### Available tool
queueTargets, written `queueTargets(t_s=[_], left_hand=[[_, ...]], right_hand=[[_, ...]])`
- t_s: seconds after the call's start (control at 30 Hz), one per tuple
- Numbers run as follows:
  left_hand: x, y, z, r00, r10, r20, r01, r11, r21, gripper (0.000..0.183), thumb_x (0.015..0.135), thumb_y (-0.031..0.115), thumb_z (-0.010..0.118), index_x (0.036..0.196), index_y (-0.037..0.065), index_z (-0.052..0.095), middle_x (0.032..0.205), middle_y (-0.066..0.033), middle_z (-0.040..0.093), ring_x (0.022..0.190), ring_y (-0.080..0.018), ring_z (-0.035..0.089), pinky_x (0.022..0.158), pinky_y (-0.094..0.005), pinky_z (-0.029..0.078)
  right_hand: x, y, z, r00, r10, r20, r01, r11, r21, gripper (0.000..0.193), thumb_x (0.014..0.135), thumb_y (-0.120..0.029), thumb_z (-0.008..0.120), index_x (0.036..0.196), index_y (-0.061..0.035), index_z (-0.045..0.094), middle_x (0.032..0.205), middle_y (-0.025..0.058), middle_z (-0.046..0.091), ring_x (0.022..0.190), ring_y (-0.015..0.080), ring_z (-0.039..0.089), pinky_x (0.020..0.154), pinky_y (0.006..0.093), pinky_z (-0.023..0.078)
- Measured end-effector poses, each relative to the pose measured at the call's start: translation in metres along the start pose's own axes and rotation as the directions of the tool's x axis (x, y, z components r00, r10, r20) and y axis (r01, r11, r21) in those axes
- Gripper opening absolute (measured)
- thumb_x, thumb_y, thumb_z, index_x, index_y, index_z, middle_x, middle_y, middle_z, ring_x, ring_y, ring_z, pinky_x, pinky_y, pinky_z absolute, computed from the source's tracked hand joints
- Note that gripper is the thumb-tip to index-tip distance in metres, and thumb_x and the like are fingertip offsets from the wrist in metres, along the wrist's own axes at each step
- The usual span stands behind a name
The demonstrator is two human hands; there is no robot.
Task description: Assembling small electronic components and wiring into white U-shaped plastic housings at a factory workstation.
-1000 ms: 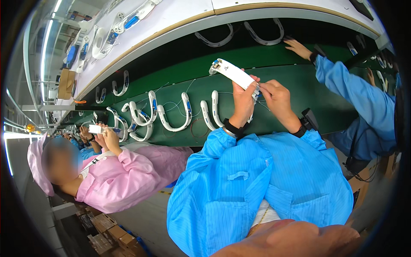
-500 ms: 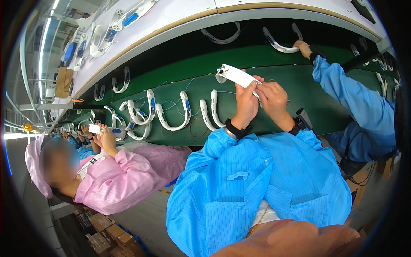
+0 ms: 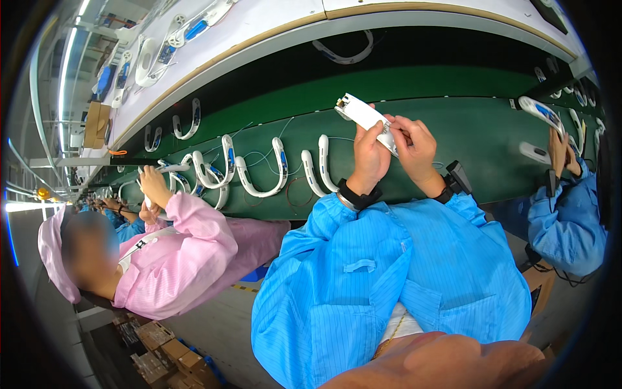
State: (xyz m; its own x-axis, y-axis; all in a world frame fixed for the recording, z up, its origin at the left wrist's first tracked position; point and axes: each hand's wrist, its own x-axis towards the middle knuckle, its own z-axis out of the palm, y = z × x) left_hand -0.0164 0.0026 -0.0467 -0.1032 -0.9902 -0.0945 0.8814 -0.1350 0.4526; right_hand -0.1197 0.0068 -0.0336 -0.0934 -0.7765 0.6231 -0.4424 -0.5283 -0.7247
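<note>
A white curved plastic neckband housing (image 3: pixel 364 113) is held up over the green bench, its far end showing small fittings. My left hand (image 3: pixel 370 155) is closed around its near part, the thumb along the side. At that same end, my right hand (image 3: pixel 416 146) has its fingers pinched together against the housing; whatever small part may lie between them is hidden. To the left on the bench lie several white U-shaped neckbands (image 3: pixel 311 172), some with blue parts inside and thin cables.
A raised white shelf (image 3: pixel 272 29) with a wooden edge runs above the far side of the green bench (image 3: pixel 466 136). A co-worker in pink (image 3: pixel 188 259) sits at left. At right, a co-worker's blue sleeve (image 3: pixel 567 220) reaches in, hands on another neckband (image 3: pixel 543 111).
The housing in my hands has tilted and my right fingers have shifted along it. The right co-worker has drawn a neckband from the back toward themselves. The left co-worker's hands have moved.
</note>
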Motion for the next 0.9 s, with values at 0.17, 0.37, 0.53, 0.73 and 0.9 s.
queueTargets(t_s=[0.17,0.37,0.53,0.73,0.9], left_hand=[[0.0,-0.005,-0.004,0.998,0.05,-0.048,-0.046,0.996,0.079,0.041,0.092,0.005,0.043,0.132,0.006,0.033,0.112,-0.0124,0.053,0.106,-0.0236,0.052,0.097,-0.0388,0.04],[0.003,0.004,-0.004,0.996,0.081,0.037,-0.084,0.992,0.092,0.042,0.091,0.004,0.044,0.131,0.007,0.031,0.111,-0.0146,0.053,0.105,-0.0265,0.052,0.095,-0.0432,0.042],[0.002,0.004,-0.002,0.998,0.067,0.0,-0.067,0.995,0.07,0.042,0.091,0.004,0.044,0.13,0.008,0.032,0.11,-0.0157,0.054,0.104,-0.0277,0.053,0.092,-0.0444,0.044],[0.003,0.007,-0.007,0.999,0.044,0.009,-0.044,0.999,0.03,0.042,0.091,0.004,0.044,0.13,0.009,0.033,0.111,-0.0153,0.054,0.104,-0.0263,0.053,0.092,-0.0424,0.044],[-0.002,0.007,0.004,0.999,0.034,0.01,-0.034,0.999,0.029,0.042,0.091,0.003,0.044,0.131,0.008,0.033,0.112,-0.0145,0.053,0.104,-0.0255,0.052,0.094,-0.0411,0.042]], right_hand=[[0.007,0.008,0.005,0.98,-0.201,0.013,0.2,0.965,-0.171,0.034,0.073,0.006,0.066,0.106,-0.0027,0.062,0.087,0.0085,0.066,0.071,0.0231,0.063,0.059,0.0296,0.051],[0.008,-0.002,-0.001,0.996,0.036,0.085,-0.037,0.999,0.006,0.037,0.073,0.008,0.065,0.109,-0.0003,0.06,0.088,0.0108,0.064,0.072,0.0216,0.064,0.061,0.028,0.052],[0.004,0.001,-0.002,0.994,0.061,0.09,-0.062,0.998,0.006,0.04,0.072,0.01,0.065,0.11,0.0011,0.06,0.088,0.0117,0.064,0.075,0.0193,0.064,0.063,0.0269,0.052],[0.007,-0.002,-0.006,0.986,-0.096,0.139,0.113,0.986,-0.119,0.039,0.072,0.01,0.065,0.109,0.0006,0.061,0.088,0.0117,0.064,0.075,0.0211,0.064,0.063,0.0295,0.053],[0.007,-0.006,-0.002,0.99,-0.112,0.082,0.118,0.99,-0.074,0.043,0.072,0.007,0.065,0.113,-0.0001,0.057,0.092,0.0107,0.066,0.078,0.0255,0.063,0.066,0.0317,0.052]])
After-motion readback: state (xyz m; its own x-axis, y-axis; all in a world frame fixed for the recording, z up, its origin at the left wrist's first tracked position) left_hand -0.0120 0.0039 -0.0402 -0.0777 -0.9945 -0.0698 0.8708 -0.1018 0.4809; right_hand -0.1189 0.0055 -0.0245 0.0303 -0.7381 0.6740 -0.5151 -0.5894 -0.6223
